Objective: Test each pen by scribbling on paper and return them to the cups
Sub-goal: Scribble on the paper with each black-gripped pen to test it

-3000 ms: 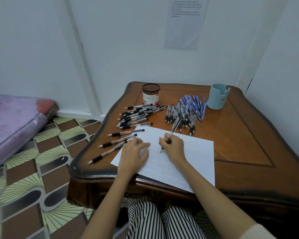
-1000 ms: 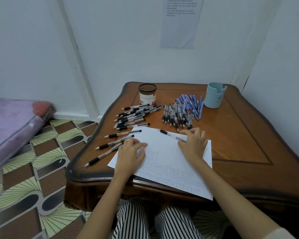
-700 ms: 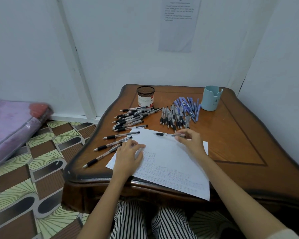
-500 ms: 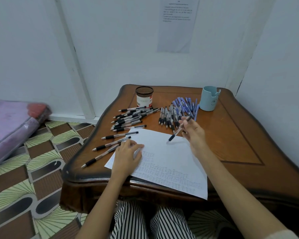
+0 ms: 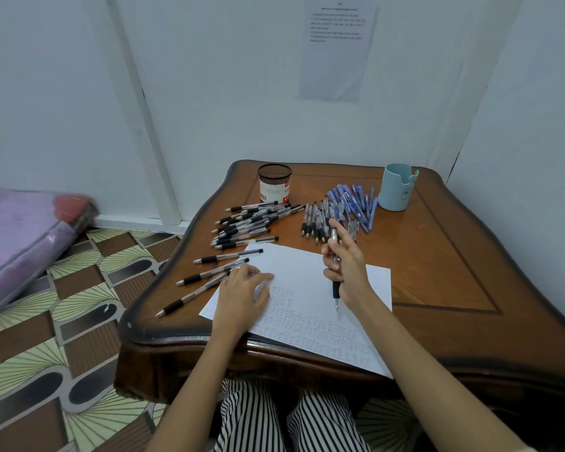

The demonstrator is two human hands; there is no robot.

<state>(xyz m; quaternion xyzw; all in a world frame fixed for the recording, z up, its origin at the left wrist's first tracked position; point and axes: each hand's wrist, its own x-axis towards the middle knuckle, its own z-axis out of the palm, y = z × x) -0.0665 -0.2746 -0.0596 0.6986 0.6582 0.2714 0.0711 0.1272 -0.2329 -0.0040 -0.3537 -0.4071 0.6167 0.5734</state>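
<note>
Over the paper point(image 5: 300, 265): pen point(image 5: 335, 290) tip-down, pinched by the right hand point(image 5: 348, 269).
Left hand point(image 5: 242, 293): rests flat on the paper, fingers relaxed.
Paper: at the surface's point(image 5: 437, 272) near edge.
Loose pens point(image 5: 317, 220): toward the far edge, between mesh cup point(image 5: 274, 187) and blue cup point(image 5: 399, 187).

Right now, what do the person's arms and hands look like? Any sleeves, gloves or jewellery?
The left hand and right hand are bare: no gloves, rings or watch show. Both forearms are uncovered; a pale sleeve edge shows far up the right arm.
</note>
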